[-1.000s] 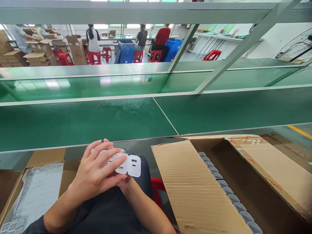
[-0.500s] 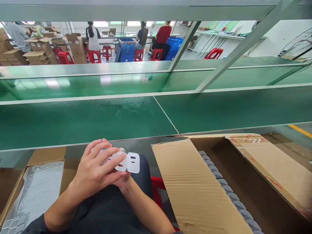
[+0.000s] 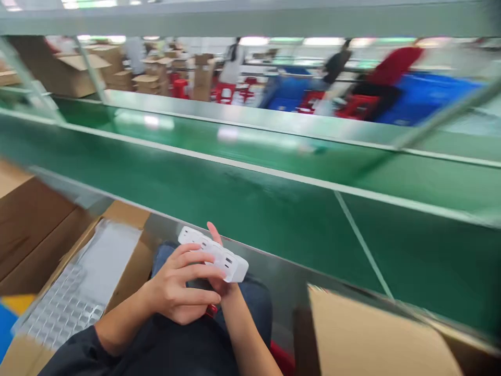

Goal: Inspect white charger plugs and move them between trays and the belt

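Hands (image 3: 188,284) holding charger row (image 3: 213,253), slanting down-right

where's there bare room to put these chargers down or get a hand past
The green belt ahead is bare between its pale rails. It is crowded in the lap: both hands, left hand and right hand, hold the chargers between the tray box and cardboard flap.

A person's left hand (image 3: 176,290) and right hand (image 3: 217,271) together hold a row of small white chargers (image 3: 213,254) above their lap, fingers wrapped around it. To the left sits an open cardboard box (image 3: 129,230) with a tray of wrapped chargers (image 3: 62,308). A cardboard flap (image 3: 368,339) lies at lower right. A green conveyor belt (image 3: 274,209) runs across behind. Blurred workers sit far beyond.
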`<action>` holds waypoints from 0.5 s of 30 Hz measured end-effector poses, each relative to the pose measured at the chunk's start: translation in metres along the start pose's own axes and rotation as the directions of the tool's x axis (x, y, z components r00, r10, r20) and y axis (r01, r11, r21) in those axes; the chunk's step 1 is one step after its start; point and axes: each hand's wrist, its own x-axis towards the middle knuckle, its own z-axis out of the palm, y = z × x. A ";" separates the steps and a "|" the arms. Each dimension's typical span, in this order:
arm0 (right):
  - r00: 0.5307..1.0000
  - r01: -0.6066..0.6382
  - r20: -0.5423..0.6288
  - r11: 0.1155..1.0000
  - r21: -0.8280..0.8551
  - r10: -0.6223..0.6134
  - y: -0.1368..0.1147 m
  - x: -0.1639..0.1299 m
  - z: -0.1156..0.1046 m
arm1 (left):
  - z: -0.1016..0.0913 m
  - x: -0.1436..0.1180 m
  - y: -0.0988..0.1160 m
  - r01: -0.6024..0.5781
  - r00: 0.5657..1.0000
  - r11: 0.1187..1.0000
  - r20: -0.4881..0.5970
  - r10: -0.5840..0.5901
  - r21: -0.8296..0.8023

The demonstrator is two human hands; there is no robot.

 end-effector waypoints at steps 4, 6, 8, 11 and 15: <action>0.986 -0.137 0.054 0.947 -0.289 0.159 0.075 0.038 -0.026 | 0.021 -0.132 -0.008 0.620 0.774 0.784 0.130 -0.619 0.041; 0.970 -0.142 0.102 0.856 -0.496 0.220 0.119 0.055 -0.034 | 0.037 -0.204 0.000 0.785 0.607 0.610 0.063 -0.792 0.105; 0.947 -0.098 0.162 0.732 -0.674 0.276 0.162 0.069 -0.029 | 0.051 -0.272 0.016 0.911 0.396 0.387 -0.037 -0.918 0.139; 0.889 0.123 0.310 0.475 -0.871 0.338 0.222 0.088 0.014 | 0.061 -0.360 0.041 0.989 0.048 0.019 -0.201 -0.978 0.145; 0.746 0.445 0.426 0.093 -0.891 0.512 0.302 0.104 0.095 | 0.052 -0.459 0.053 0.894 -0.349 -0.431 -0.420 -0.838 0.117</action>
